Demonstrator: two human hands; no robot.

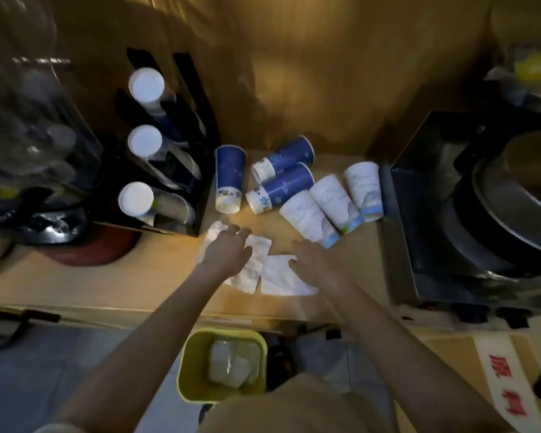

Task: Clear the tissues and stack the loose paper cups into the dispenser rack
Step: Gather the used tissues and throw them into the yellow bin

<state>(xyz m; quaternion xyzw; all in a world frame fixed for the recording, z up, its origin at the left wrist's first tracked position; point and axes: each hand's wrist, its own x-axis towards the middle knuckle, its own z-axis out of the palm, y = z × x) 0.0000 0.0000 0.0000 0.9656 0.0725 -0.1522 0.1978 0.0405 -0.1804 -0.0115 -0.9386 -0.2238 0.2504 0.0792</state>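
White tissues lie flat on the wooden counter: one crumpled tissue (250,270) under my left hand (228,250), another tissue (281,276) at the fingertips of my right hand (314,260). Both hands are spread, palms down, resting on the tissues. Behind them lie three blue paper cups (230,179) and three white paper cups (334,203), all tipped on their sides. The black dispenser rack (197,170) stands at the left with three cup stacks (144,140) sticking out of it.
A yellow-green bin (188,370) holding white waste sits on the floor below the counter edge. A black appliance with metal pans (481,214) fills the right side. Clear plastic cups (28,145) crowd the far left. The wooden wall rises close behind.
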